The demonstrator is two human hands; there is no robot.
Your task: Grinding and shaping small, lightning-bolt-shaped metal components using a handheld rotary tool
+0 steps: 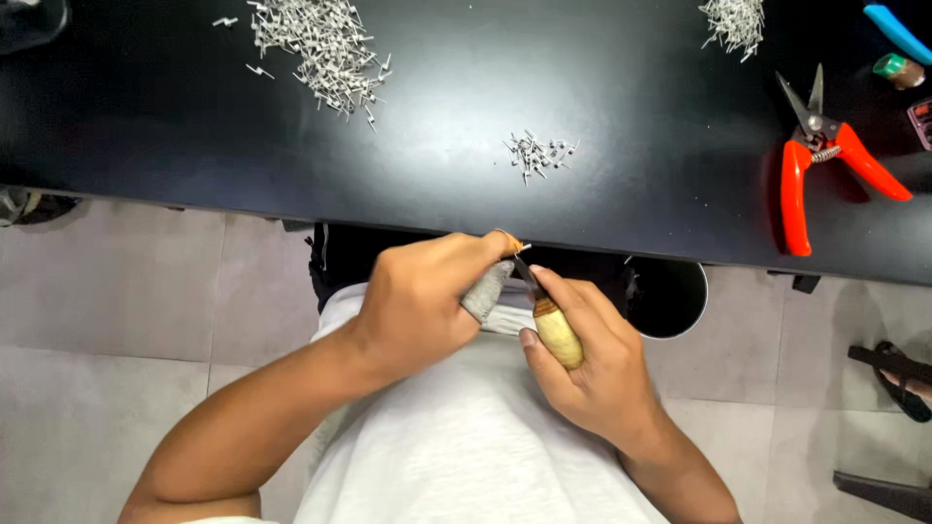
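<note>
My right hand [592,359] grips a small knife with a pale wooden handle [558,332], its dark blade [526,276] pointing up and left. My left hand [427,296] is closed, its thumb covered by a grey cloth sleeve [485,289], and it pinches a tiny metal piece [519,249] at the fingertips, right against the blade tip. Both hands meet over my lap, just below the front edge of the black table [437,209].
On the table lie a large heap of small metal pins [320,44], a small cluster [539,153] and another heap [733,21]. Orange-handled snips [825,160] lie at right, beside a blue handle [898,32] and a tape roll [898,70]. A black bin [670,296] stands underneath.
</note>
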